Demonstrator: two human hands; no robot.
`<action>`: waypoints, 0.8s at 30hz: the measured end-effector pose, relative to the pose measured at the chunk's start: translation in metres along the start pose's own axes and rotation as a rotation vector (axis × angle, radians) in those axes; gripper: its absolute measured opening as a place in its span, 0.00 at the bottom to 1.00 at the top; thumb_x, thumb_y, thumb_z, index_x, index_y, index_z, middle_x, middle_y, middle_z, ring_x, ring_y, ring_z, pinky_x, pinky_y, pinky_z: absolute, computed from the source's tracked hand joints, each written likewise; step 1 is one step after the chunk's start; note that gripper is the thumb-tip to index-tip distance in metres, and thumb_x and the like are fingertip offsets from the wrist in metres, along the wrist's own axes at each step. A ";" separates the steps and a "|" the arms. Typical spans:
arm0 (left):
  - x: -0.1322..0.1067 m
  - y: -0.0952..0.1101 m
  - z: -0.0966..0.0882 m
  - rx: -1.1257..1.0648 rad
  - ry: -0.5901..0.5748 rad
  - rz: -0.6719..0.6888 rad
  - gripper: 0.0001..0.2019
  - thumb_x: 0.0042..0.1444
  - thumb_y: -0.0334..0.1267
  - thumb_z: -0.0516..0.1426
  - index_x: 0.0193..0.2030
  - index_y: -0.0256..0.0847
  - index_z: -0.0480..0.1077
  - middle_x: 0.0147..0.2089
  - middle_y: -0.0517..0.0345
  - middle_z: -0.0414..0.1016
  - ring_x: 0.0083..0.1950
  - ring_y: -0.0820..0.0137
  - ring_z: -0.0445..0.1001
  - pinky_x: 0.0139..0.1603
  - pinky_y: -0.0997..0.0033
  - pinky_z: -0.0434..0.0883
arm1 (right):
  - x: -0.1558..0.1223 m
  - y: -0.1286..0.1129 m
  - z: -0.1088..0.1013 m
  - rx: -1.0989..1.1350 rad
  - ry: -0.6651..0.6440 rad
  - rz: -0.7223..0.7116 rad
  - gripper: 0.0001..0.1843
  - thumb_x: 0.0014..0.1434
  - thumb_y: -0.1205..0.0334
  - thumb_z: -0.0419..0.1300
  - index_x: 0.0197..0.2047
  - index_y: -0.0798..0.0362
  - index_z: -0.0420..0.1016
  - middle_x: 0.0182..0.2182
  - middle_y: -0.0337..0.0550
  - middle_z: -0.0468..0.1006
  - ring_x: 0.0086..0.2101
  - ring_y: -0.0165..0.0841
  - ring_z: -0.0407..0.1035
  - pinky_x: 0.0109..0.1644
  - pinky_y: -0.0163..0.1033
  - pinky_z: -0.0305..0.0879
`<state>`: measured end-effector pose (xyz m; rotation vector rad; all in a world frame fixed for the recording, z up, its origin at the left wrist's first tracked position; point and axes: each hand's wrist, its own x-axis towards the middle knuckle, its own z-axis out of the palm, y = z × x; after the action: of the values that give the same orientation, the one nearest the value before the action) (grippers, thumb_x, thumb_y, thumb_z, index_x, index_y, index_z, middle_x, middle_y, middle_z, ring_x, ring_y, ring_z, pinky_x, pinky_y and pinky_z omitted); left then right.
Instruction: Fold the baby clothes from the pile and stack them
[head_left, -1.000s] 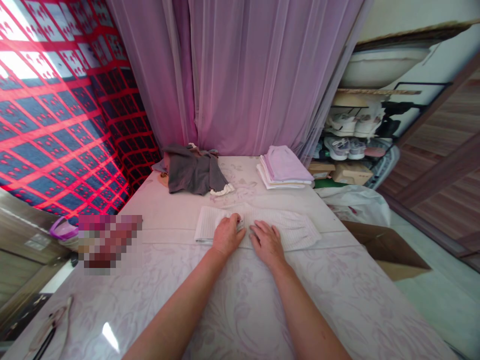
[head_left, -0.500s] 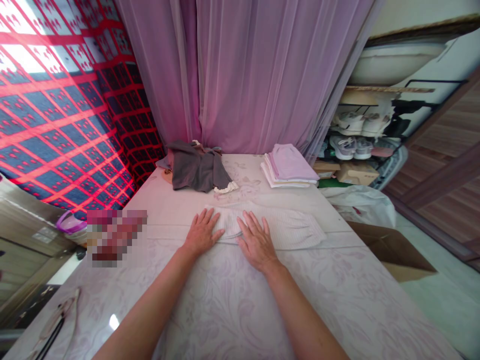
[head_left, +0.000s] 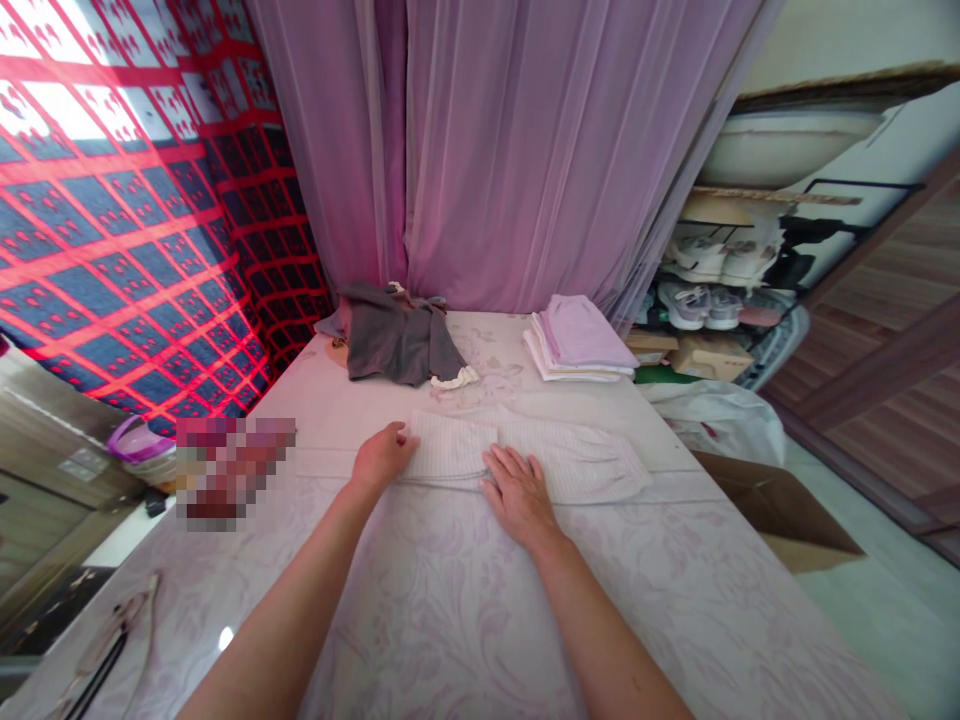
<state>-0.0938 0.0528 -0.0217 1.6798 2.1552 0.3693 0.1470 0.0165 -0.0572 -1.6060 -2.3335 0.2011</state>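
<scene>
A white ribbed garment (head_left: 577, 458) lies flat across the table, its left part folded over and its right end gathered. At the garment's left edge, my left hand (head_left: 381, 455) has its fingers curled in and closed on the cloth. My right hand (head_left: 519, 492) rests open on the garment near the middle, palm down with fingers stretched out, beside the edge of the folded-over layer.
Dark grey clothing (head_left: 397, 340) lies heaped at the back left of the table (head_left: 450, 600). A stack of folded lilac and white cloth (head_left: 581, 335) sits back right. Cords (head_left: 112, 650) lie front left. Beyond the right edge are a cardboard box (head_left: 780, 510) and shelved shoes (head_left: 701, 303).
My left hand has gone from lying flat on the garment to its left edge, with the fingers now curled. My right hand stays flat, almost unmoved. The view has shifted slightly.
</scene>
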 end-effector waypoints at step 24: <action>-0.052 0.063 0.074 0.143 -0.038 0.755 0.31 0.59 0.56 0.48 0.66 0.45 0.57 0.71 0.51 0.52 0.71 0.53 0.47 0.69 0.42 0.42 | -0.037 0.138 -0.074 0.057 0.069 1.021 0.28 0.54 0.42 0.51 0.42 0.56 0.77 0.39 0.57 0.78 0.40 0.48 0.72 0.40 0.47 0.65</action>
<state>0.0053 0.0166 -0.0530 2.5188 1.4670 0.3765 0.3056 0.0289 -0.0328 -2.5513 -1.2370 0.3994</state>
